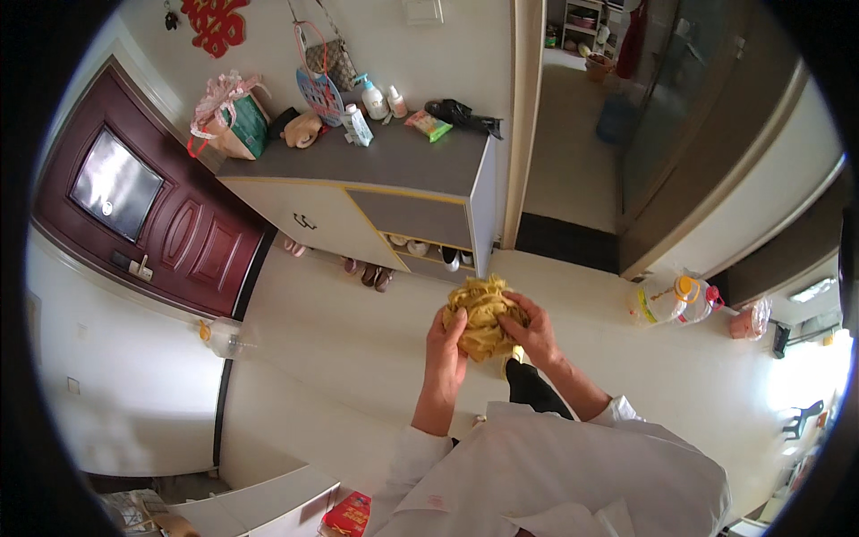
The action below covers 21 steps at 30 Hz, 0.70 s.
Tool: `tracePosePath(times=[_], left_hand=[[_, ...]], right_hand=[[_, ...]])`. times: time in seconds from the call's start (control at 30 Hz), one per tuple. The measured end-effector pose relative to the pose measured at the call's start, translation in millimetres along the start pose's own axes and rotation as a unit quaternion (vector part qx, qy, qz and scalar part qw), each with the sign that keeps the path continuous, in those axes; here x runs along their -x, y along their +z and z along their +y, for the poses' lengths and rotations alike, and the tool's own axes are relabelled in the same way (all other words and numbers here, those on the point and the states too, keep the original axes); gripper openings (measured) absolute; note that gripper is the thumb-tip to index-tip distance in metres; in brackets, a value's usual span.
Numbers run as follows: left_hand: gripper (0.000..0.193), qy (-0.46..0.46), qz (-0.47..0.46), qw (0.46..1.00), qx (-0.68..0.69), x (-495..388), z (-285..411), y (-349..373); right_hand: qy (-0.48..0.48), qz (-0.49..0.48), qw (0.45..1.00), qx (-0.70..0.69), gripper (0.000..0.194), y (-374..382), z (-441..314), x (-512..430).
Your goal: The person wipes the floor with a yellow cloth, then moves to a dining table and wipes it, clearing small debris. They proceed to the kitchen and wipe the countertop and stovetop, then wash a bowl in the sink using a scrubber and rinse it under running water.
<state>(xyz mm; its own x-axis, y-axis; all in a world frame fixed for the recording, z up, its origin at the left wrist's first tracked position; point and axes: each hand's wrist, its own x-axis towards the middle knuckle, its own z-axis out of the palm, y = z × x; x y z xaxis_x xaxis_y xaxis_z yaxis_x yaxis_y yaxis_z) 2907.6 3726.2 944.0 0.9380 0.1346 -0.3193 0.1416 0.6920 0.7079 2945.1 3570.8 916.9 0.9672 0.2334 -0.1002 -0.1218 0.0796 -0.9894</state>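
Note:
Both of my hands hold a bunched, ruffled yellow bundle (484, 315), apparently cloth, in front of my body. My left hand (445, 349) grips its left side, with the thumb laid over the front. On the right side, my right hand (535, 330) presses thumb and fingers into the folds. The fingers behind the bundle are hidden. A shoe cabinet (416, 168) with a grey top stands beyond the bundle against the wall. Below my hands are the pale floor (322, 349) and a dark trouser leg (537, 389).
On the cabinet stand a paper bag (248, 131), a pump bottle (373, 99) and a black plastic bag (463, 115). Shoes (376, 276) line its base. Large plastic bottles (661, 302) sit on the right floor, near a doorway (570, 168). A dark red door (158, 194) is at left.

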Motion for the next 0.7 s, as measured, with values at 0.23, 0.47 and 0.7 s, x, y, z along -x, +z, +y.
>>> tracePosePath(times=[0.23, 0.47, 0.7], left_hand=[[0.047, 0.170, 0.065, 0.969, -0.166, -200.3, 52.9, 33.7], [0.052, 0.373, 0.083, 0.603, -0.700, -296.7, 26.8, 10.4], [0.049, 0.254, 0.059, 0.544, -0.798, -321.4, 32.8, -13.1]], right_hand=[[-0.178, 0.012, 0.947, 0.267, 0.041, -5.3, -57.9, -210.9], [-0.214, -0.057, 0.771, 0.597, 0.056, 15.5, 14.8, -315.1], [-0.230, -0.161, 0.658, 0.698, 0.060, 36.5, 7.1, -331.7]])
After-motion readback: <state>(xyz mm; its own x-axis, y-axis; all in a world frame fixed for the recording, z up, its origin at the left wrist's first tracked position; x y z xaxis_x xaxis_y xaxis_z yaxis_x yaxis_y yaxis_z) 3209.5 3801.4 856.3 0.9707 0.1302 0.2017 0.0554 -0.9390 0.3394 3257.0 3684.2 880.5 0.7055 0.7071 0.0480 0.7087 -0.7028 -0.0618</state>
